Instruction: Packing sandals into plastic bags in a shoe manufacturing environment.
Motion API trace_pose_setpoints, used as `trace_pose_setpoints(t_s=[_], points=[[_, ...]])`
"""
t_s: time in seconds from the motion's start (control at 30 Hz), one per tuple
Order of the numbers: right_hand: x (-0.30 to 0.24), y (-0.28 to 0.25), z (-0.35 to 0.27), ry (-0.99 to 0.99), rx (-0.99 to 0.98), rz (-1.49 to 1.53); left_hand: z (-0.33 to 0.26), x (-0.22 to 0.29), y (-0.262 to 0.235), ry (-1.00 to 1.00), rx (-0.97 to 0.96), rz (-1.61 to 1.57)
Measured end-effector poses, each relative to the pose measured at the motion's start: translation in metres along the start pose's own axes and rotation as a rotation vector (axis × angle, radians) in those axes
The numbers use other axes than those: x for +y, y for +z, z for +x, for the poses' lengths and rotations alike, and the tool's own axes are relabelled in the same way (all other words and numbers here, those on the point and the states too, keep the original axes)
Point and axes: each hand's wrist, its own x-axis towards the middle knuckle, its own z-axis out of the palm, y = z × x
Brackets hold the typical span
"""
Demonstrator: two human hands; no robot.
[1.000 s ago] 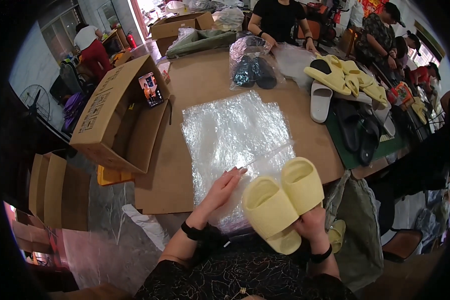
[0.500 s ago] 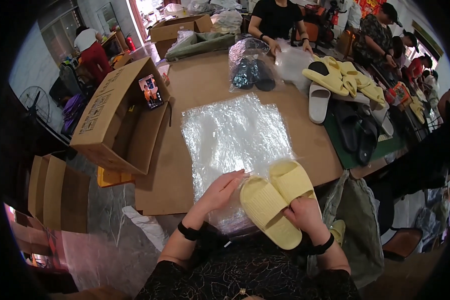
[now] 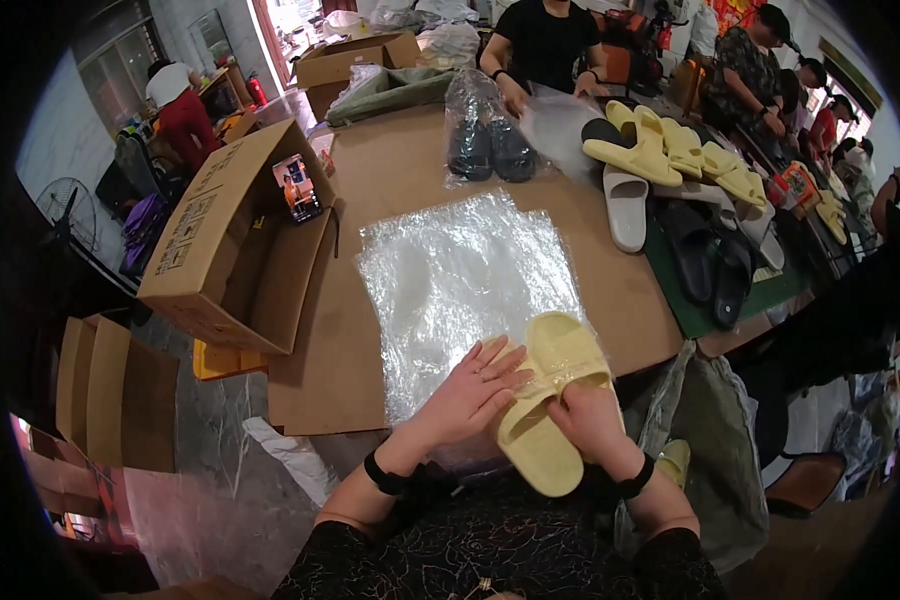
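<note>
Cardboard-covered table (image 3: 400, 170), clear plastic bag (image 3: 465, 275) lying flat mid-surface, near edge.
Right hand (image 3: 590, 420) is gripping the pale yellow slides (image 3: 550, 400), fingers curled around them, at the bag's near-right corner. Left hand (image 3: 470, 390) is pressing flat, fingers spread, on the bag and touching the slides. Open carton (image 3: 240, 240) is sitting at the left edge.

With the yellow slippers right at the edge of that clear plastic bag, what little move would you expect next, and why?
Probably a short push forward, easing the yellow slippers deeper into the clear plastic bag. The right hand grips them from behind, toes pointing into the bag, while the left hand lies flat on the plastic beside them, seemingly pinning it. Most of the bag ahead lies flat on the brown table.
</note>
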Motion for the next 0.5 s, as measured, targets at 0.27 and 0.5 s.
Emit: trace_pose_setpoints(t_s=[0.27,0.5], points=[[-0.002,0.003,0.016,-0.001,0.080,0.037,-0.005,-0.003,-0.005,-0.045,0.032,-0.083],[0.005,0.031,0.031,0.012,0.106,0.014,-0.002,0.012,-0.001,0.004,-0.004,-0.136]])
